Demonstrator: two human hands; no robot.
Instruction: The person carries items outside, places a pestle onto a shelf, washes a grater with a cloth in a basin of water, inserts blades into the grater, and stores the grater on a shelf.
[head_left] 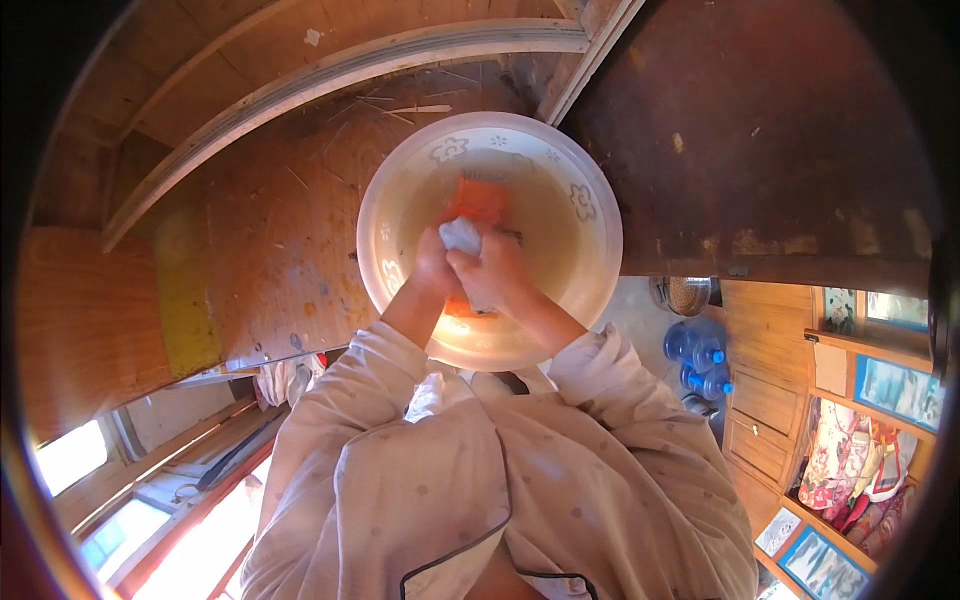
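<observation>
A pale plastic basin (590,290) with flower prints on its inner wall holds cloudy, brownish water. Over its middle, my left hand (433,266) and my right hand (497,268) are close together, fingers wrapped round a bunched light-grey cloth (460,236). Part of this cloth is hidden by the fingers. Beneath and behind the hands lies an orange item (482,198) in the water, perhaps a washboard or a piece of fabric; I cannot tell which. More orange shows below my wrists.
The basin stands on a worn wooden surface (280,230), scattered with thin straws at the back. A curved wooden rail (340,75) runs behind it. To the right are a dark brown tabletop (760,150), blue water jugs (695,345) on the floor and a wooden cabinet (765,400).
</observation>
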